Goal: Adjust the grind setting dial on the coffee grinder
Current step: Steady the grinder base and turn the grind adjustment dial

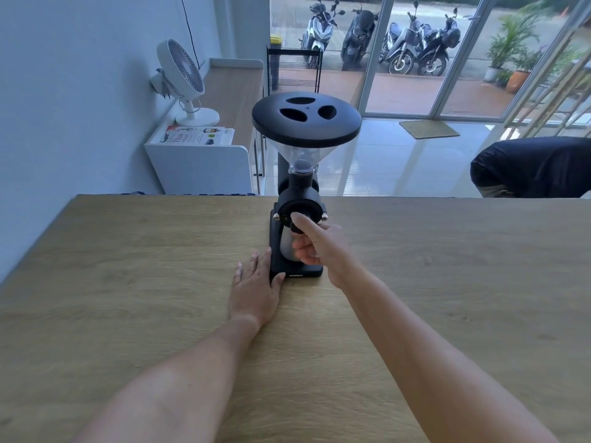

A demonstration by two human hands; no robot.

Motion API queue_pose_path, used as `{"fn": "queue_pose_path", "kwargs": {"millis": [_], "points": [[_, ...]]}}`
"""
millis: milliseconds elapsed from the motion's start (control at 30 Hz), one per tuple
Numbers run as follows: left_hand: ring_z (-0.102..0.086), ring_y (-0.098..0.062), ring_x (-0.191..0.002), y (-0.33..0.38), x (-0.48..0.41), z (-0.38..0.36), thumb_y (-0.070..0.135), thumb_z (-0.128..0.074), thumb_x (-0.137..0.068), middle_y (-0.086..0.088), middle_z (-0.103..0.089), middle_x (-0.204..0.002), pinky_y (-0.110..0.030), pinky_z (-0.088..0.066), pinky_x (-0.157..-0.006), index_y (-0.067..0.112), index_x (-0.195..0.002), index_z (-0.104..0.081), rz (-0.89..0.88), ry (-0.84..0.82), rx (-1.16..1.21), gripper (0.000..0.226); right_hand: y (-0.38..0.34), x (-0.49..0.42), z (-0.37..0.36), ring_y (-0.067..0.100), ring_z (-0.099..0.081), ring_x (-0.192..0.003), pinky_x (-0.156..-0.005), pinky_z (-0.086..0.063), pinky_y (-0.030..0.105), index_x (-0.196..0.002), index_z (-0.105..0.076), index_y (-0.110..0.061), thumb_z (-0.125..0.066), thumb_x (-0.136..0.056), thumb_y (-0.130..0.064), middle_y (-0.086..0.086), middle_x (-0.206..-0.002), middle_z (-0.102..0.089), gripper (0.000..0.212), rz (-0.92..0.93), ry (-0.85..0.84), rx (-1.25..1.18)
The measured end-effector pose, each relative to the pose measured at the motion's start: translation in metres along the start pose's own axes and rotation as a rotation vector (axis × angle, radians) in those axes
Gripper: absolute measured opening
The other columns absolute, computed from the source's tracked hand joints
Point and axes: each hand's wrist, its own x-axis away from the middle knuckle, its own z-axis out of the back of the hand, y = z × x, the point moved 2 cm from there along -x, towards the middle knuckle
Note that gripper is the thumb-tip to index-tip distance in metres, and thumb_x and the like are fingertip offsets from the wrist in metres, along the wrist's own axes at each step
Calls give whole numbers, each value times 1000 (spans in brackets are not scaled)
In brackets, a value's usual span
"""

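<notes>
A black coffee grinder (305,123) with a clear funnel hopper and a wide black lid stands near the far edge of the wooden table (128,282). Its round grind setting dial (292,211) faces me on the front of the body. My right hand (319,246) is at the dial, thumb and fingers pinching its lower right rim. A metal cup under the dial is mostly hidden behind that hand. My left hand (256,287) lies flat on the table, fingers apart, its thumb side touching the left edge of the grinder's black base (303,274).
Past the table's far edge stand a white cabinet (198,164) with a white fan (180,78) and booklets on it. A person in dark clothes (531,167) bends down at the right. Glass doors show parked motorbikes outside.
</notes>
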Motion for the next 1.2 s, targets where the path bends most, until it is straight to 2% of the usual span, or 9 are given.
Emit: {"fn": "queue_pose_path", "kwargs": {"millis": [133, 233, 633, 867, 1200], "points": [[-2, -9, -149, 1, 1, 1, 54, -19, -100, -2, -17, -162, -39, -2, -122, 28, -155, -2, 2, -4, 3, 63, 6, -4, 1, 15, -65, -58, -63, -53, 28, -100, -73, -5, -63, -89, -49, 6, -74, -72, 47, -24, -69, -82], [-2, -9, -149, 2, 1, 0, 54, -19, -100, -3, -17, -162, -39, -2, -122, 28, -155, -1, 3, -7, -6, 63, 10, -7, 2, 15, -64, -62, -67, -52, 29, -108, -73, -1, -66, -86, -49, 5, -74, -71, 52, -46, -68, -140], [-2, -10, -149, 2, 1, 3, 54, -20, -100, -4, -16, -162, -39, -2, -122, 28, -155, 0, 9, -12, -10, 64, 8, -8, 4, 11, -56, -55, -61, -49, 25, -111, -72, -1, -77, -81, -44, -2, -62, -60, 53, -55, -49, -174], [-2, -10, -149, 3, 2, 4, 54, -20, -100, -4, -14, -162, -39, -3, -123, 28, -155, 0, 8, -14, -3, 63, 6, -9, 3, 10, -52, -48, -53, -45, 22, -95, -68, -8, -79, -79, -42, -3, -56, -54, 39, -45, -20, -150], [-3, -11, -149, 4, 2, 5, 53, -19, -100, -4, -15, -162, -38, -2, -122, 28, -155, 0, 11, -18, -16, 63, 2, -8, 2, 11, -52, -46, -51, -43, 23, -86, -62, -11, -84, -73, -40, -1, -57, -52, 39, -51, 3, -129]]}}
